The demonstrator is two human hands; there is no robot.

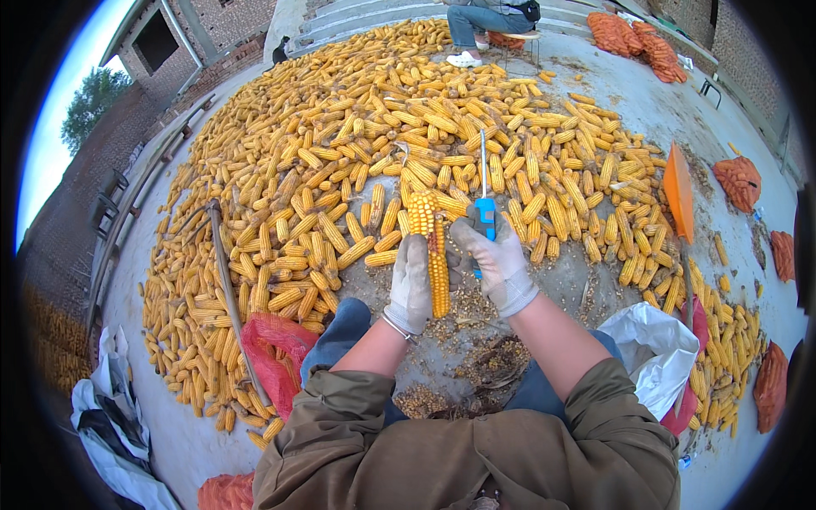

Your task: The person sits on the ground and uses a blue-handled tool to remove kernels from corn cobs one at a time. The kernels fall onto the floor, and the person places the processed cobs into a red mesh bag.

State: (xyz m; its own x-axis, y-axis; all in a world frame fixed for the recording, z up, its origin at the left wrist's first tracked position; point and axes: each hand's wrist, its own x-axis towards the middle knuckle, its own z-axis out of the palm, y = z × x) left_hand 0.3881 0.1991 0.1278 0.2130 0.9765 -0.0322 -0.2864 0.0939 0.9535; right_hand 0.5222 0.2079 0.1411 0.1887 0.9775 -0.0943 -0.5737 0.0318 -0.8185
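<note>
My left hand [411,280], in a pale grey-white glove, grips a yellow corn cob [438,268] with a reddish furrow where kernels are gone. Another yellow cob [421,213] rises just above my left fingers; whether it is held too I cannot tell. My right hand [496,255], gloved alike, is closed around the blue handle of a screwdriver [486,220], whose metal shaft points up and away from me. The screwdriver is right of the cobs, its tip apart from them. In front of both hands spreads a large heap of husked corn cobs [357,140]. Loose kernels [421,398] lie between my legs.
A long-handled fork [223,268] leans at left by a red mesh bag [274,347]. At right stand an orange shovel [677,191] and a white sack [650,350]. Filled orange mesh bags [737,183] lie farther right. Another person [488,29] sits on a stool beyond the heap.
</note>
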